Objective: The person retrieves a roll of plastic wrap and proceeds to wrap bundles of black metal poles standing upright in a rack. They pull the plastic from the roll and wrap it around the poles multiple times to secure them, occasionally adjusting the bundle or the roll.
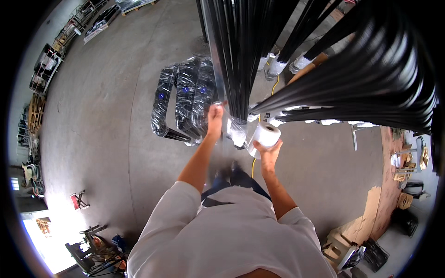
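Observation:
My right hand (269, 154) grips a white roll of clear stretch film (267, 134) from below. A strip of film runs from the roll to the wrapped lower end (237, 132) of a bundle of long black metal bars (234, 55) standing in front of me. On the left side of that bundle, my left hand (215, 121) is closed, its fingers seeming to pinch a loose piece of the clear film. Its fingertips are partly hidden. Just left of this hand are black frames wrapped in film (185, 95).
More black bars (352, 88) fan out to the right, with white-wrapped ends (277, 67). A yellow cable (253, 167) crosses the concrete floor near my feet. Cardboard (359, 227) lies at the lower right. Racks and pallets (46, 69) line the left wall.

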Demonstrator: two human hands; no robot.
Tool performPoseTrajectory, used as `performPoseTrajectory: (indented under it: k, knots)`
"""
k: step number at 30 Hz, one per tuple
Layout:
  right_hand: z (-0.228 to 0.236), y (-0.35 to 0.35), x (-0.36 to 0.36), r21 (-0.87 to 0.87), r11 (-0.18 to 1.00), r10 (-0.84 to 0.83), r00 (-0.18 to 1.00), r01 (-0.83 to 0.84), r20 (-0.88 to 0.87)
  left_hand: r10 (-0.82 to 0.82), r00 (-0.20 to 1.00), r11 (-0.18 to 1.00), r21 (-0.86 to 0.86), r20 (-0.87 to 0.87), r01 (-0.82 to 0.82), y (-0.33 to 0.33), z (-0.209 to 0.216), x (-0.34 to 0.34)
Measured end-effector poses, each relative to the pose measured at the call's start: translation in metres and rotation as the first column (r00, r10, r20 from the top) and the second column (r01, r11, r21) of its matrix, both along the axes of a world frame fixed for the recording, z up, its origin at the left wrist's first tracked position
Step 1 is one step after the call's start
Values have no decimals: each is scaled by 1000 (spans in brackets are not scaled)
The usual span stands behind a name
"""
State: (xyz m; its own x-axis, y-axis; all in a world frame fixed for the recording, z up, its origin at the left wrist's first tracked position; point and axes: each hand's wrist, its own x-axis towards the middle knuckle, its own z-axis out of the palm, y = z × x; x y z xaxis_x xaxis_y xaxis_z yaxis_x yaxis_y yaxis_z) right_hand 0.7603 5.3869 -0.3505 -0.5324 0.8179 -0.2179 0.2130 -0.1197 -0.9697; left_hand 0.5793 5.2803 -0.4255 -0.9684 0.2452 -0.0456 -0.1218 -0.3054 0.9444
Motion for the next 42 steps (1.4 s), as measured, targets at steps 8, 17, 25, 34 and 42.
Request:
performPoseTrajectory:
  k: [8, 17, 25, 34, 42]
  knots:
    - [10, 17, 11, 257, 966, 3, 998, -20, 65, -20, 992, 982, -188, -123, -3, 30, -2, 11]
    - [-4, 32, 7, 213, 958, 180, 981, -191, 73, -247, 874, 962, 212, 419, 170, -11, 15, 79]
    - [-29, 16, -26, -176, 757, 604, 776, -630, -180, -303, 776, 882, -145, 554, 448, -44, 32, 115]
    - [-30, 25, -15, -190, 590, 797, 604, -785, -21, -180, 965, 975, -162, -192, 150, -33, 54, 118]
    - [154, 3, 25, 138, 113, 410, 173, -984, 896, -472, 880, 859, 256, 56, 444, -20, 38, 119]
